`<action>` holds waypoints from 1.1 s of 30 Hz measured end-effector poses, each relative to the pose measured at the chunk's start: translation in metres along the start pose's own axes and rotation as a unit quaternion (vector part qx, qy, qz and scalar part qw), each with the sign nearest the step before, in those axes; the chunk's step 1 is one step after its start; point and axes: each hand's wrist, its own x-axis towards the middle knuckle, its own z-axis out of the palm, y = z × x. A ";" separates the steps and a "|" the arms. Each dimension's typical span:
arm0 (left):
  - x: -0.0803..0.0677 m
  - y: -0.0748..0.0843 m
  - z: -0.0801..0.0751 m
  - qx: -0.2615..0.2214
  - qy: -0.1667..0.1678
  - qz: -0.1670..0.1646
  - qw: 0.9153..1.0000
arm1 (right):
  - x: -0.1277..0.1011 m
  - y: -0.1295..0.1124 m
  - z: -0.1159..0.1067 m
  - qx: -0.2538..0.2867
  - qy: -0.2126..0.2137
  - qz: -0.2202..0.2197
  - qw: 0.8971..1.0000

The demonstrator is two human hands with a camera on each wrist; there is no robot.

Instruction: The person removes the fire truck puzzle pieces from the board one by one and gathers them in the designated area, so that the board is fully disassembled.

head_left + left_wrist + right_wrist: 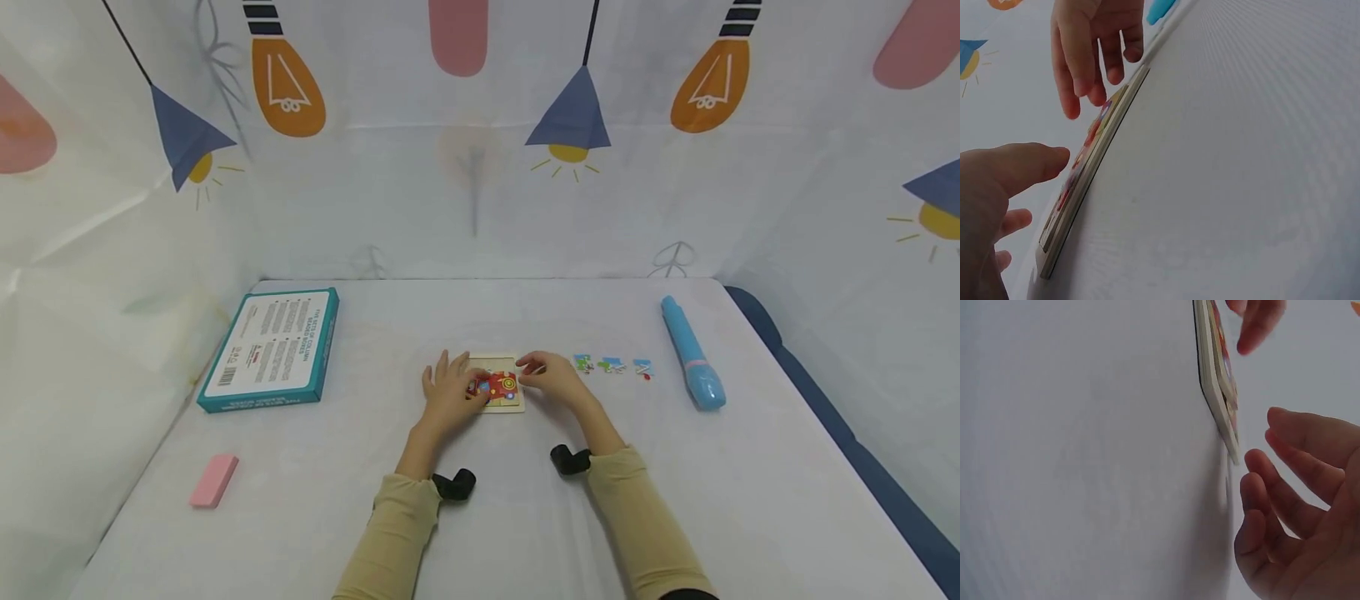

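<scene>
At the middle of the bench (300,500) a small square puzzle board (497,385) lies flat between both hands. The left hand (448,392) rests on its left edge with fingers spread and straight; the right hand (553,379) hovers at the right edge, fingers loosely curved and holding nothing. The board is thin and light, so a sideways push could slide it, and a lifted edge could tip loose pieces out. Its pale wooden frame carries a red, yellow and blue picture, only partly filled. Three loose pieces (611,365) lie just beside the right hand, near a blue pen (692,354).
</scene>
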 end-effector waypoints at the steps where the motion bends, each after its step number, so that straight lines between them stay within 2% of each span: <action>1: 0.000 0.000 0.001 0.004 -0.007 0.013 1.000 | 0.002 -0.001 0.003 -0.010 -0.007 -0.005 1.000; 3: -0.001 0.000 0.001 0.002 -0.018 0.034 0.999 | 0.005 -0.003 0.008 -0.035 -0.021 -0.021 0.999; 4: -0.002 0.000 0.001 0.001 -0.023 0.042 0.999 | 0.011 0.004 0.012 -0.052 -0.023 -0.037 0.998; 7: -0.002 0.000 0.002 -0.001 -0.035 0.060 0.998 | 0.013 -0.001 0.015 -0.100 -0.029 -0.037 0.994; 10: -0.002 0.000 0.002 -0.007 -0.039 0.073 0.997 | 0.012 -0.005 0.017 -0.120 -0.021 -0.032 0.992; 11: -0.002 0.000 0.001 -0.005 -0.036 0.077 0.996 | 0.006 -0.014 0.015 -0.119 -0.023 -0.014 0.993; 15: -0.002 -0.001 0.001 -0.001 -0.018 0.092 0.996 | 0.005 -0.016 0.016 -0.106 -0.020 -0.004 0.994; 18: -0.002 -0.003 0.002 -0.008 -0.002 0.105 0.994 | 0.005 -0.013 0.015 -0.085 -0.020 -0.016 0.996; 20: -0.003 -0.002 0.001 -0.012 0.006 0.111 0.994 | 0.006 -0.011 0.014 -0.068 -0.015 -0.043 0.997; 24: -0.004 0.000 -0.002 -0.030 -0.001 0.103 0.994 | 0.007 -0.010 0.014 -0.034 -0.018 -0.057 0.998; 27: -0.003 0.000 -0.001 -0.027 -0.012 0.094 0.995 | 0.006 -0.012 0.015 -0.018 -0.021 -0.033 0.999; 33: -0.002 0.000 0.000 0.008 -0.016 0.100 0.995 | 0.003 -0.014 0.016 -0.035 -0.012 -0.030 0.999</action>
